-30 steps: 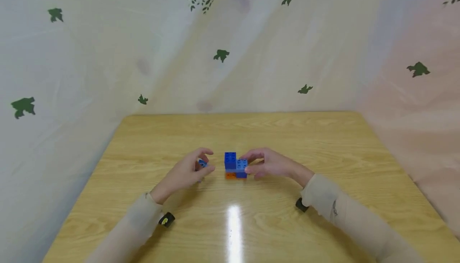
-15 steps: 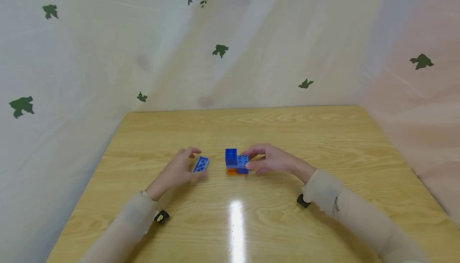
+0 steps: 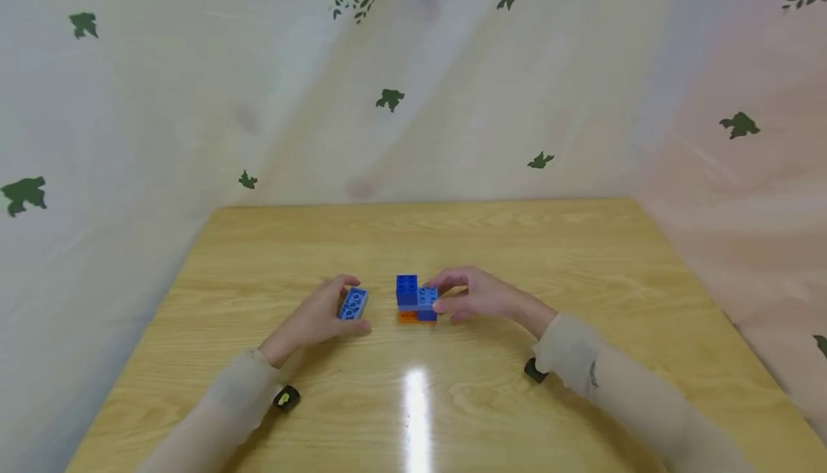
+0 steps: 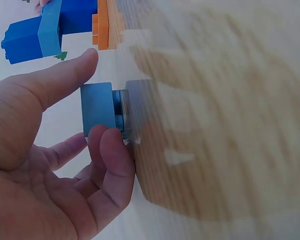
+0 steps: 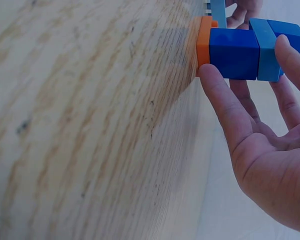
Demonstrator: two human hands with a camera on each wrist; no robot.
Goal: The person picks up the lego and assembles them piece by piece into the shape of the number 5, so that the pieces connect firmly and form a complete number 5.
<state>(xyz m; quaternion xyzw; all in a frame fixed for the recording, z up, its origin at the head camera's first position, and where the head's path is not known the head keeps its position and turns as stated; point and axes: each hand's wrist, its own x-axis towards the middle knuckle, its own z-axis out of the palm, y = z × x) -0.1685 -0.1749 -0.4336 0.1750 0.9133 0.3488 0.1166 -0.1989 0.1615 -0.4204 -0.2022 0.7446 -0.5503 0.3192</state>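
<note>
A light-blue building brick (image 3: 353, 303) lies on the table with its hollow underside facing up. My left hand (image 3: 315, 317) is around it; in the left wrist view curled fingertips (image 4: 109, 142) touch one side of the brick (image 4: 97, 107), while the thumb stands apart from the opposite side. To the right stands a small stack of bricks (image 3: 407, 291) with an orange base (image 5: 204, 46), dark-blue bricks (image 5: 235, 52) and a light-blue brick (image 5: 266, 50). My right hand (image 3: 481, 297) holds that stack from its right side, thumb in front and fingers behind, partly hidden.
The wooden table (image 3: 310, 236) reaches back to a pale cloth (image 3: 452, 136) printed with leaves and birds. Black wrist devices (image 3: 286, 398) hang under both sleeves. A bright light reflection (image 3: 416, 415) lies on the table's near part.
My left hand has drawn left from the stack and its fingers have spread, so more of the light-blue brick shows. My right hand keeps its place at the stack; the head view shifts slightly.
</note>
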